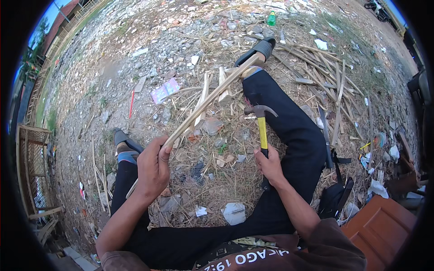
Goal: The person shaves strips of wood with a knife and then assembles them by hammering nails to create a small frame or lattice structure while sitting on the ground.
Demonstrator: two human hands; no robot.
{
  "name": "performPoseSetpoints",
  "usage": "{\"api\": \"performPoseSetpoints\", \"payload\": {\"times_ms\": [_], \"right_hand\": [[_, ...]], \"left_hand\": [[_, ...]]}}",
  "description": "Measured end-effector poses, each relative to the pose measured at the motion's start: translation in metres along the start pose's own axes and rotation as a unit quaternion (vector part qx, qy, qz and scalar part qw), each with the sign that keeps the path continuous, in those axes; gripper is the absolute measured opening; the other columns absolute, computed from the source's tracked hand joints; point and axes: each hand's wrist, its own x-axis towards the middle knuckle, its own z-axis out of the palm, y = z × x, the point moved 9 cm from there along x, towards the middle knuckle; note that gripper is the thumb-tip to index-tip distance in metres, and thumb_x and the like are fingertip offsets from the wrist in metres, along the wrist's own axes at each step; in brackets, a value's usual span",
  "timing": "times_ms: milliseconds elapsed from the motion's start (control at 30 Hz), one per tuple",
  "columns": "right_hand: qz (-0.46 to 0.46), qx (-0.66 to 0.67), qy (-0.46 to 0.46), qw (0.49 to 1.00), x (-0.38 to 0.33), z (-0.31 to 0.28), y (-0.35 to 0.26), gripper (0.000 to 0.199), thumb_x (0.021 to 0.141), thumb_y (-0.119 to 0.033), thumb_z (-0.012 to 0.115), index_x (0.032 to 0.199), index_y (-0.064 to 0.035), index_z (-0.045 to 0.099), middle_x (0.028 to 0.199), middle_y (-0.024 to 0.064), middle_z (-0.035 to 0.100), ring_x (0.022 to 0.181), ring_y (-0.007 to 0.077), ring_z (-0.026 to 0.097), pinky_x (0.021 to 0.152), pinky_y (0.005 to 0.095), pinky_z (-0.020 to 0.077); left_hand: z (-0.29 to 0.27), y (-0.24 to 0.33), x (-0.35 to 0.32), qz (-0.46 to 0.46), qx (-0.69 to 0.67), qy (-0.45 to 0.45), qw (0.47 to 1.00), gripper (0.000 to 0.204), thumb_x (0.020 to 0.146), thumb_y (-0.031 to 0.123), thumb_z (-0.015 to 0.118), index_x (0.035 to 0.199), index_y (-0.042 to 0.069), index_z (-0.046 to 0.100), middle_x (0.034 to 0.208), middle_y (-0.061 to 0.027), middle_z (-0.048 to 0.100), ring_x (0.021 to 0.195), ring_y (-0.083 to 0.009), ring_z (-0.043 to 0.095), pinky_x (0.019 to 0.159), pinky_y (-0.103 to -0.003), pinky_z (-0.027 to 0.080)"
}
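Note:
My left hand (pixel 153 169) is closed around a long, narrow wooden strip (pixel 205 104). The strip slants up and away to the right, its far end near my right foot, while a short tail shows below the hand. In my right hand (pixel 269 165) is a claw hammer (pixel 262 128) with a yellow and black handle. Its metal head points up, close to the inner side of my right leg and apart from the strip. Beyond the strip lie two pale pieces of wood (pixel 223 88) on the ground between my feet.
A pile of thin wooden strips (pixel 323 77) lies beyond my right leg. Beside that leg are a black bag (pixel 334 196) and a brown wooden panel (pixel 382 230). A lattice wooden frame (pixel 34 169) stands at the left. Stones and litter cover the ground, with a green bottle (pixel 271 19) far off.

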Motion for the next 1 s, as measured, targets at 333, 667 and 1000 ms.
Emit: {"api": "performPoseSetpoints", "payload": {"times_ms": [333, 667, 1000], "right_hand": [[-0.161, -0.018, 0.02, 0.987, -0.002, 0.002, -0.047, 0.021, 0.087, -0.011, 0.072, 0.092, -0.007, 0.052, 0.063, -0.0052, 0.047, 0.051, 0.0023, 0.042, 0.047, 0.0216, 0.0342], [-0.443, 0.041, -0.083, 0.892, -0.001, 0.071, -0.269, 0.056, 0.069, -0.014, 0.091, 0.1, -0.0082, 0.044, 0.103, 0.0043, 0.058, 0.064, 0.0003, 0.049, 0.054, 0.0169, 0.0433], [-0.481, -0.207, -0.099, 0.846, -0.031, 0.111, -0.337, 0.05, 0.067, -0.021, 0.092, 0.097, -0.0087, 0.055, 0.084, -0.0036, 0.059, 0.081, 0.0063, 0.065, 0.064, 0.021, 0.0523]], "left_hand": [[-0.002, -0.004, 0.004, -0.014, -0.088, -0.013, 0.996, 0.033, 0.105, 0.03, 0.045, 0.107, -0.001, 0.059, 0.07, -0.0065, 0.054, 0.06, -0.0133, 0.047, 0.057, -0.03, 0.039], [-0.048, 0.007, 0.024, 0.001, -0.02, 0.025, 0.999, 0.032, 0.103, 0.027, 0.051, 0.092, 0.0, 0.062, 0.063, -0.0051, 0.052, 0.055, -0.0134, 0.046, 0.053, -0.031, 0.037], [-0.129, 0.046, 0.053, 0.026, 0.028, -0.007, 0.999, 0.041, 0.102, 0.035, 0.052, 0.083, 0.001, 0.063, 0.057, -0.001, 0.047, 0.053, -0.0094, 0.042, 0.05, -0.028, 0.032]]}}
